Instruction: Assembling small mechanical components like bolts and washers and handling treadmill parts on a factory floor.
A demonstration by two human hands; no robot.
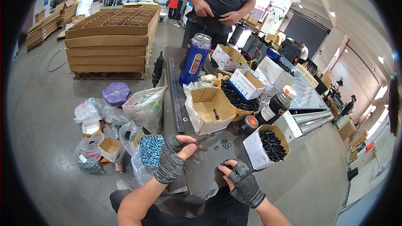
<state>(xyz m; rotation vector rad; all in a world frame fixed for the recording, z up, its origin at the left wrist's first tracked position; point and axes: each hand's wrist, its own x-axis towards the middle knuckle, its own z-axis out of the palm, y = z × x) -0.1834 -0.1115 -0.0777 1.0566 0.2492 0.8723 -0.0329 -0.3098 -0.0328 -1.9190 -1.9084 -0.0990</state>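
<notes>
Head view: left hand (pixel 171 160), in a grey fingerless glove, near and left of centre over the grey worktop (pixel 205 173); thumb and forefinger appear to pinch a slim dark bolt (pixel 202 149), its end jutting right past the fingertips. Right hand (pixel 244 183), gloved alike, low at the near right edge, fingers bent inward; cannot tell whether they close on anything. Between and just beyond the hands, a loose cluster of dark rings (pixel 225 144). Farther off, an open carton (pixel 211 126) with a bolt inside; right, a white box (pixel 256 152) full of black parts. Far left on the worktop, a blue bottle (pixel 193 60). Blue screws (pixel 151 150) boxed, left of the left hand. Far side: a person in dark clothes (pixel 222 0) standing, hands at the waist.
</notes>
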